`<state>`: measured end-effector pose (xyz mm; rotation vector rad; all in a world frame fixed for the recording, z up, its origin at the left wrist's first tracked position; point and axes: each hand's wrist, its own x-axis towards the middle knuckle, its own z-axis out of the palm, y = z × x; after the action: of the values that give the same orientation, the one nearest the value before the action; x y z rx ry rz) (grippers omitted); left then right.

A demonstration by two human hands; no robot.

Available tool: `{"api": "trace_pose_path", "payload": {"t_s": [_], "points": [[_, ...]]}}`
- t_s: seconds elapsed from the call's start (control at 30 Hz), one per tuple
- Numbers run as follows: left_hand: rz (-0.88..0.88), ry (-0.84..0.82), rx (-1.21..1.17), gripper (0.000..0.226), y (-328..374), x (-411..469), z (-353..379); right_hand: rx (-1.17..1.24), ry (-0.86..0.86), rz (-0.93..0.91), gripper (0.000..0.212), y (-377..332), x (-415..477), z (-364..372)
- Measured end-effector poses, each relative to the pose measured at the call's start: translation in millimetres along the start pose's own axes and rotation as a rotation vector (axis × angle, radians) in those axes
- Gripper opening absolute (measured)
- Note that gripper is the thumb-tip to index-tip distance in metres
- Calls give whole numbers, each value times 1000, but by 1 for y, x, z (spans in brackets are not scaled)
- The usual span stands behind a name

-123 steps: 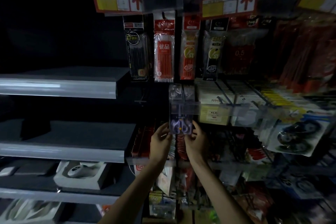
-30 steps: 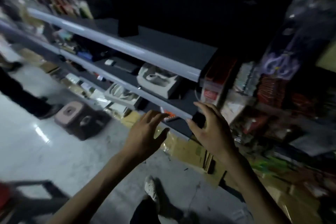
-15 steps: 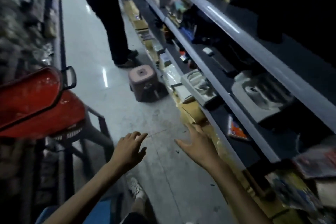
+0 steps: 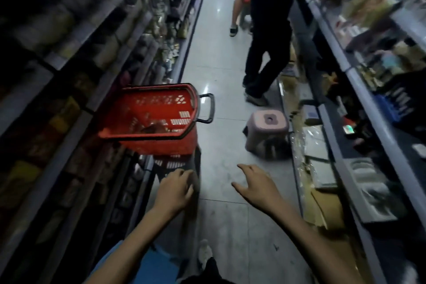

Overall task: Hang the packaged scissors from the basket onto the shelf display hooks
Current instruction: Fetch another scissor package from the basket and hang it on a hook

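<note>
A red plastic basket (image 4: 129,120) with a black handle sits raised at the left of the aisle, on what looks like a dark stand. Blurred packages (image 4: 154,125) lie in its bottom; I cannot tell which are scissors. My left hand (image 4: 175,189) hovers below and in front of the basket, fingers loosely curled, holding nothing. My right hand (image 4: 253,185) is out over the floor to the right, fingers spread and empty. The display hooks are out of view.
Shelves line both sides of the aisle. A pink stool (image 4: 267,132) stands on the floor at the right shelf's foot. A person in dark trousers (image 4: 265,53) stands beyond it, another farther back. Flat cardboard (image 4: 322,205) lies along the right shelf base.
My view has swung left from the hook display down the aisle to the basket. Both hands let go of the hung scissors pack, dropped low, and are empty.
</note>
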<state>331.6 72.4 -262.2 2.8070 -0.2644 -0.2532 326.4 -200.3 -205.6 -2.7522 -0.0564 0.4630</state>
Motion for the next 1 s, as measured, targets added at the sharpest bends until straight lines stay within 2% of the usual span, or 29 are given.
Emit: {"api": "trace_pose_path", "payload": {"t_s": [0.2,0.33,0.47,0.53,0.6,0.77,0.83,1.0], "points": [[-143,26,-22,51,-52,53,-11,9,-72,-97,64,-47,68,5],[-179,12,26,64,-67,90,-8,-29,-134,-161,61,-62,111,5],[-247,65,105,72,-88,134,-1,-62,-187,-245,59,-76,167,0],[-318,81,128,70,-99,162,2,-97,-215,-304,56,-85,210,0],[-305,11,140,65,-98,172,-2,-90,-177,-323,51,-93,228,-3],[-421,-167,108,62,-107,203,8,-104,-212,-443,42,-112,306,-3],[-429,-154,124,66,-110,209,14,-126,-227,-493,36,-117,333,2],[-426,-82,120,48,-112,211,22,-310,-301,-652,34,-122,391,22]]}}
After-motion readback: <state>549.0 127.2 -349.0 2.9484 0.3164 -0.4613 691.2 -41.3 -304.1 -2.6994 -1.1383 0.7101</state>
